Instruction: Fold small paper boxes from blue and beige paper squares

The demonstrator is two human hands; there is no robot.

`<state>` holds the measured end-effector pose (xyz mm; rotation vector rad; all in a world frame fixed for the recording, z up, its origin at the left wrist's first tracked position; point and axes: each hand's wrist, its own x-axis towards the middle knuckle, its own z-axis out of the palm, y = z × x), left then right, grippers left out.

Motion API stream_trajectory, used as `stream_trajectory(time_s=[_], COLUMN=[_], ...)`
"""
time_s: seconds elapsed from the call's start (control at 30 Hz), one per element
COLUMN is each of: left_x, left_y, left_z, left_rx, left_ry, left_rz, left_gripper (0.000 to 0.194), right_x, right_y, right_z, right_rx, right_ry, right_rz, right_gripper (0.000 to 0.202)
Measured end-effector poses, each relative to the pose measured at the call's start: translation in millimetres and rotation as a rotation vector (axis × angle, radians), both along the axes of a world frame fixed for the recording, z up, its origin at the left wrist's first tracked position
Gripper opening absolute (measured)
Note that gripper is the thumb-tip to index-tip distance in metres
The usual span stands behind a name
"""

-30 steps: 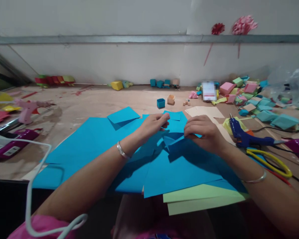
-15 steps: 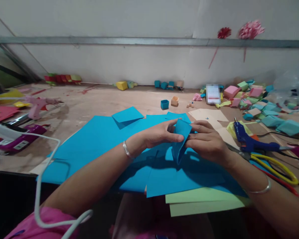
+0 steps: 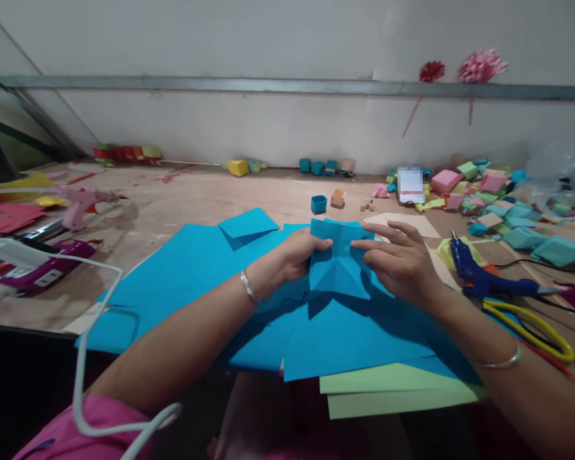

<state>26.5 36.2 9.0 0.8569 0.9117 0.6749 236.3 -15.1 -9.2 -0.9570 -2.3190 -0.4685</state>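
Observation:
A small square of blue paper, crossed by creases and partly unfolded, stands tilted between my two hands. My left hand pinches its left edge, with the thumb on the face towards me. At the right edge is my right hand; one fingertip presses the front face, another finger lies at the upper edge, and the rest are loosely spread. Beneath them lie large blue sheets, overlapping, with pale green sheets under their near edge. A separate blue piece rests on top to the left.
Yellow-handled scissors and a blue glue gun lie right of my right forearm. Small paper boxes are heaped at the back right. Left are a pink glue gun, a purple tool and a white cable.
The folded blue paper has been opened out and turned so its creased face shows. My right hand's fingers have loosened and spread at its right edge.

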Motion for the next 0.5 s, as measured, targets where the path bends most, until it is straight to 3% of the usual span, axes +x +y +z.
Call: stream_trajectory(time_s=[0.1, 0.2, 0.27, 0.4, 0.5], left_x=[0.2, -0.7, -1.8, -3.9, -3.2], left_y=[3.5, 1.9, 1.0, 2.2, 2.6], left_z=[0.4, 2.6, 3.5, 1.5, -1.2], left_rx=[-0.046, -0.075, -0.095, -0.016, 0.104], left_ry=[-0.016, -0.051, -0.082, -0.149, -0.169], left_rz=[0.024, 0.005, -0.029, -0.063, -0.021], left_gripper=[0.026, 0.026, 0.026, 0.023, 0.025], right_x=[2.7, 1.9, 1.3, 1.2, 0.4], right_y=[1.6, -0.5, -1.7, -0.2, 1.8], right_z=[-0.7, -0.4, 0.3, 1.6, 0.5], right_rx=[-0.026, -0.047, -0.058, -0.108, -0.196], right_ry=[0.016, -0.004, 0.025, 0.272, 0.520], right_rz=[-0.037, 0.035, 0.088, 0.082, 0.012], right_gripper=[0.031, 0.038, 0.031, 0.010, 0.007])
